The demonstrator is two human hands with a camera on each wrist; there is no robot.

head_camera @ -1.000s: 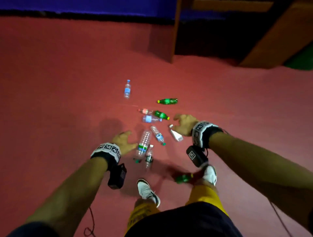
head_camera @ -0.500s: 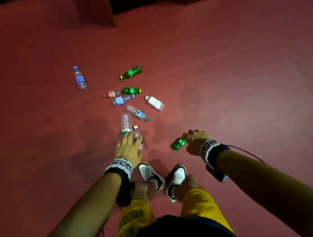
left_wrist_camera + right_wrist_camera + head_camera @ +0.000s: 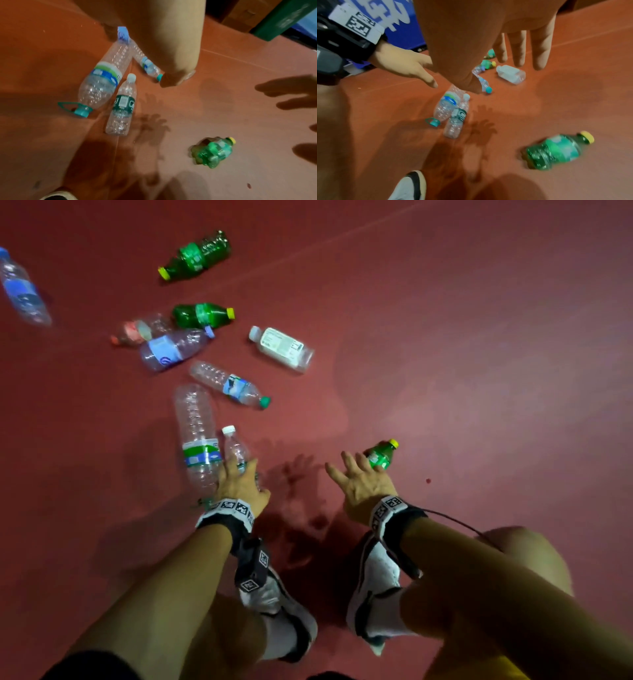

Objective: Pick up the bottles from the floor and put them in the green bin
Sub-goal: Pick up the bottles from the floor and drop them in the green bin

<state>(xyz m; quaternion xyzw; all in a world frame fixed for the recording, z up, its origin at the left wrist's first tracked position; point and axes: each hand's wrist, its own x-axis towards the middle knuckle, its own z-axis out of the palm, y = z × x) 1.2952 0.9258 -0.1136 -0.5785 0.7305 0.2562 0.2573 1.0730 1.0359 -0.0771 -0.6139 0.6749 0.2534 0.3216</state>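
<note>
**Both hands spread above scattered bottles**

Red flooring [image 3: 445, 354] carries plastic bottles lying on their sides. Reaching down with fingers extended, the left hand [image 3: 239, 484] hovers over a small clear bottle [image 3: 122, 105] beside a large clear bottle [image 3: 101, 81], holding nothing. The right hand [image 3: 363, 484], fingers splayed and empty, hangs above a crumpled green bottle [image 3: 556, 148]. At the left wrist view's upper corner stands the green bin [image 3: 281, 20].

Below me, my left hand [image 3: 239, 486] hovers over the small clear plastic bottle [image 3: 122, 106], which lies just right of the large clear plastic bottle [image 3: 197, 436]. My right hand [image 3: 363, 484] is above the floor [image 3: 479, 371], the crushed green plastic bottle [image 3: 556, 149] just beyond its fingers.
</note>
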